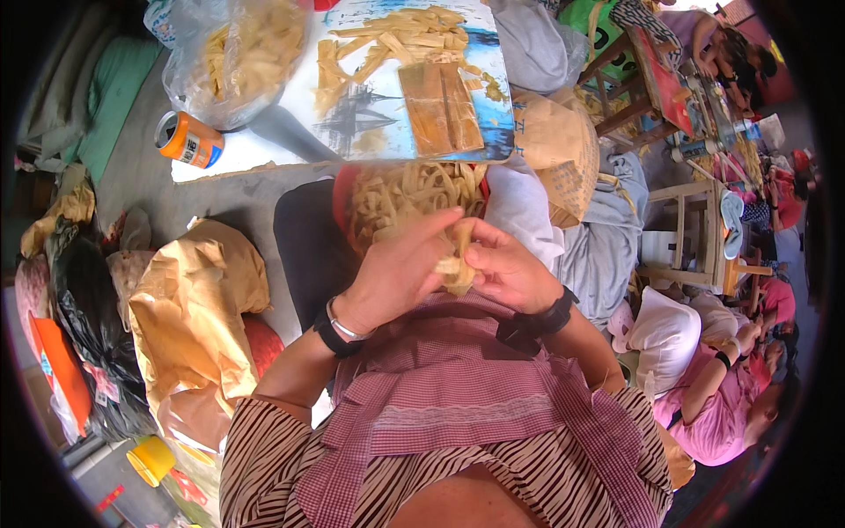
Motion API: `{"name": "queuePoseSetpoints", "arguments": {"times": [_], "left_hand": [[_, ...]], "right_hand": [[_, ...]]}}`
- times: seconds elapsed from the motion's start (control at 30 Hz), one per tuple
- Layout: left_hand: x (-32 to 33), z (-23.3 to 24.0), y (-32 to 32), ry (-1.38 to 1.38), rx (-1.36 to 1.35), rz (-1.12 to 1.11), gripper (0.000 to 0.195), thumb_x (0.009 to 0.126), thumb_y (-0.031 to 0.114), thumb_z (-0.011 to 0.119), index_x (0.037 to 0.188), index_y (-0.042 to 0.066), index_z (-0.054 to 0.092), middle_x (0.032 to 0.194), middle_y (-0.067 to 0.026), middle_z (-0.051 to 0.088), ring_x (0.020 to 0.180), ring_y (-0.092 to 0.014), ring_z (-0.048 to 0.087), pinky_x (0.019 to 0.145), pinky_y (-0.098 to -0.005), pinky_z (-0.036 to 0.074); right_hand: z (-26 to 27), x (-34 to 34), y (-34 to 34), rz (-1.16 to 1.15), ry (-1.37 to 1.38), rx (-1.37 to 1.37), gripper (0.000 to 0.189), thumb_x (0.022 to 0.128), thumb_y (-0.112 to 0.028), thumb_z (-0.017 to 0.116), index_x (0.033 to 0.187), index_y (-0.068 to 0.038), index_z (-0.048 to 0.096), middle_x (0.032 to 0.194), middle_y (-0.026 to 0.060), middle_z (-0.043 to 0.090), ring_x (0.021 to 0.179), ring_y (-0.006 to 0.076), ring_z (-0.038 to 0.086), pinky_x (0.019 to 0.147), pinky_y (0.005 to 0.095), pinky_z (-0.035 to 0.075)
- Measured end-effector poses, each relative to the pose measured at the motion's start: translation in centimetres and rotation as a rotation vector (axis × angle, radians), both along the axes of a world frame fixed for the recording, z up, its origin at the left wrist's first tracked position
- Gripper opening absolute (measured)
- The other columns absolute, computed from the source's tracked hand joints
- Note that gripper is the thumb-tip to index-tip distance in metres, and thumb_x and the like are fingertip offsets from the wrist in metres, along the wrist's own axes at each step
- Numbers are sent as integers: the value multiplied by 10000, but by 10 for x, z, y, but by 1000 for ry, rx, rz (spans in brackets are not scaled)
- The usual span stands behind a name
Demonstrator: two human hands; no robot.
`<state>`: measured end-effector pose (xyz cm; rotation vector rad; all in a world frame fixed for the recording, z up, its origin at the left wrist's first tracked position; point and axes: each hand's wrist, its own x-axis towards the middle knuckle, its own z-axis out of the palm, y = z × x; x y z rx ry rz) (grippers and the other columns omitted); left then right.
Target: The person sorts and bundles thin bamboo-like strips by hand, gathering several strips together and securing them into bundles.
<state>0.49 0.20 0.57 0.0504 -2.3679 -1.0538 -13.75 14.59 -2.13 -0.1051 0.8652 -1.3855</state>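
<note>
My left hand point(399, 267) and my right hand point(511, 264) meet above my lap, over a checked apron point(462, 396). Between them they hold a folded piece of pale, flat plant strip point(457, 267), perhaps dried husk. The right thumb and fingers pinch it; the left fingers close on its other side, partly hidden by the back of that hand. Just beyond lies a red-rimmed container point(343, 198) heaped with curled strips point(422, 188) of the same pale material. My left forefinger reaches over the near edge of this heap.
Ahead stands a painted board point(356, 122) bearing flat strips point(409, 33), a brown slab under clear plastic point(441, 112), a plastic bag of strips point(244, 66) and an orange can point(189, 140). Brown paper sacks point(191, 317) stand left. Several people point(709, 409) sit at right near wooden stools point(686, 231).
</note>
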Motion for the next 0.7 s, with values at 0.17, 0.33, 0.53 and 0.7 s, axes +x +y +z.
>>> {"name": "queuePoseSetpoints", "arguments": {"times": [0.17, 0.33, 0.53, 0.7], "left_hand": [[0, -7, -4, -178, 144, -174, 188, 759, 70, 600, 938, 41, 549, 996, -142, 606, 760, -333, 613, 684, -355, 500], [5, -8, -1, -471, 337, 11, 165, 787, 69, 563, 946, 31, 542, 822, -164, 590, 737, -344, 603, 643, -364, 481], [5, -14, -2, -352, 232, 9, 179, 797, 61, 555, 970, 25, 529, 770, -168, 579, 713, -350, 601, 618, -351, 473], [5, -8, -2, -473, 326, -44, 178, 809, 71, 581, 977, 29, 541, 808, -164, 592, 730, -327, 614, 633, -337, 478]], "right_hand": [[14, 8, -5, 89, 362, 20, 333, 878, -113, 607, 1192, -75, 504, 911, 40, 598, 773, 80, 558, 559, 212, 443], [-9, 22, 2, 22, 1201, -88, 261, 853, -58, 618, 1105, 2, 591, 930, 39, 604, 780, 110, 580, 623, 240, 511], [-3, 19, 1, 58, 592, 133, 285, 858, -101, 615, 1125, -2, 594, 863, 20, 612, 711, 63, 560, 569, 217, 493], [-5, 22, 0, 55, 716, 156, 274, 878, -132, 586, 1115, 6, 598, 837, 14, 614, 684, 56, 545, 567, 204, 476]]}}
